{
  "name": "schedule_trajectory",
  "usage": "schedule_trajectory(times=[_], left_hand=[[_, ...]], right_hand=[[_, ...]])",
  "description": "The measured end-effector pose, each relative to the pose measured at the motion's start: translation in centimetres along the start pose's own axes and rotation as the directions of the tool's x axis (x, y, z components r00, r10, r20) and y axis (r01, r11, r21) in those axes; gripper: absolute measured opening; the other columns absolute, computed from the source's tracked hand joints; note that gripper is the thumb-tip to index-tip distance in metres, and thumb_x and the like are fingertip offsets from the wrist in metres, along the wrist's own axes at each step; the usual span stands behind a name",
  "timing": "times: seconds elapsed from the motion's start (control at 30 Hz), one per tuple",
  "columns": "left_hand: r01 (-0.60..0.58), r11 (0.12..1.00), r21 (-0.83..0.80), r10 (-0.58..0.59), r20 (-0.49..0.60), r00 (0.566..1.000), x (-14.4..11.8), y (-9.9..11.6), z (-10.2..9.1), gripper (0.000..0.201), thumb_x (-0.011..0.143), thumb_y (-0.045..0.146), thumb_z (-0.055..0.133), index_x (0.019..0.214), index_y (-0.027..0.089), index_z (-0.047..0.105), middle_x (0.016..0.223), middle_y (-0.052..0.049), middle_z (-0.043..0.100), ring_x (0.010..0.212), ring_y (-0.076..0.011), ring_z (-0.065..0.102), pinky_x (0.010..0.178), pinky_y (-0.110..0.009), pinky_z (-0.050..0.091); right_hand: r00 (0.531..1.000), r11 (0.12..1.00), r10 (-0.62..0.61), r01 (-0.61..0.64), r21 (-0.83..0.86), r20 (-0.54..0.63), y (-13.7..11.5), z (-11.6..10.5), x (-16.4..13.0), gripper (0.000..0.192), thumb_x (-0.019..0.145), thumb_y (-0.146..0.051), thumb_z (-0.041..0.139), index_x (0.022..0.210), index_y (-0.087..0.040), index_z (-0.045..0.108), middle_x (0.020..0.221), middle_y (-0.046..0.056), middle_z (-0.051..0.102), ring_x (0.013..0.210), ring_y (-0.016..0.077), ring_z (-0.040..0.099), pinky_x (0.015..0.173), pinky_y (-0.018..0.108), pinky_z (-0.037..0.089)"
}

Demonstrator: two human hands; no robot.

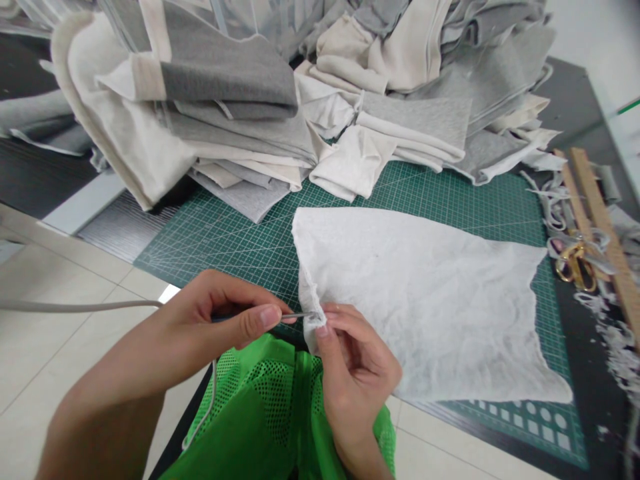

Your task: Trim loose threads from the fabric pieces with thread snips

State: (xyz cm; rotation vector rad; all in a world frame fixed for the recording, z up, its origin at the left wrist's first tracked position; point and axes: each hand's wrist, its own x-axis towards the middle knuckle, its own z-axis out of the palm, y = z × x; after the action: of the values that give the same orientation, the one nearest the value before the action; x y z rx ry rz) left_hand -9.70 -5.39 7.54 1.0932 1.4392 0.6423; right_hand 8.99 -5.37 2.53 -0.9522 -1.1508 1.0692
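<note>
A white piece of knit fabric (425, 293) lies spread flat, its left edge drawn toward my body. My left hand (225, 317) is closed around a slim tool with a thin metal shaft (296, 316), its handle mostly hidden in the fingers. The tool's tip meets the fabric's gathered edge, where I cannot make out its shape. On the other side of that spot, my right hand (355, 367) pinches the fabric edge between thumb and fingers.
Beneath the fabric is a green cutting mat (235, 233). Folded grey and cream fabric (230, 87) is piled along the back. On the right lie gold-handled scissors (577, 265), wooden rulers (607, 233) and white scraps (617, 353). A pale cable (80, 307) runs in from the left.
</note>
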Motion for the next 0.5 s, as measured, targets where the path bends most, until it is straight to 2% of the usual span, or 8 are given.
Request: schedule_trajectory(times=[0.23, 0.4, 0.5], left_hand=[[-0.009, 0.996, -0.089, 0.019, 0.103, 0.995, 0.16, -0.48, -0.10, 0.040, 0.088, 0.057, 0.064, 0.094, 0.022, 0.082, 0.058, 0.003, 0.046, 0.056, -0.0080, 0.033, 0.046, -0.018, 0.025], [-0.004, 0.996, -0.087, 0.014, 0.110, 0.994, 0.44, -0.66, -0.08, 0.041, 0.087, 0.057, 0.066, 0.094, 0.020, 0.082, 0.060, 0.002, 0.049, 0.056, -0.0082, 0.033, 0.045, -0.019, 0.024], [0.010, 0.995, -0.102, 0.001, 0.107, 0.994, 0.46, -0.77, -0.12, 0.043, 0.086, 0.059, 0.067, 0.093, 0.020, 0.082, 0.056, 0.003, 0.045, 0.053, -0.0079, 0.030, 0.044, -0.019, 0.022]], right_hand=[[1.000, 1.000, 0.002, -0.002, 0.015, 0.001, 0.17, 0.00, -0.10, 0.027, 0.087, -0.003, 0.065, 0.096, -0.025, 0.077, 0.090, 0.001, 0.078, 0.084, 0.0158, 0.073, 0.074, 0.032, 0.063], [1.000, 1.000, -0.007, 0.007, 0.029, 0.002, 0.09, 0.00, -0.06, 0.029, 0.086, -0.002, 0.065, 0.097, -0.026, 0.078, 0.090, 0.000, 0.078, 0.086, 0.0146, 0.072, 0.075, 0.030, 0.063], [1.000, 0.999, -0.005, 0.005, 0.039, -0.001, -0.03, 0.06, 0.04, 0.030, 0.086, -0.001, 0.065, 0.097, -0.026, 0.077, 0.090, 0.000, 0.078, 0.085, 0.0141, 0.072, 0.076, 0.030, 0.063]])
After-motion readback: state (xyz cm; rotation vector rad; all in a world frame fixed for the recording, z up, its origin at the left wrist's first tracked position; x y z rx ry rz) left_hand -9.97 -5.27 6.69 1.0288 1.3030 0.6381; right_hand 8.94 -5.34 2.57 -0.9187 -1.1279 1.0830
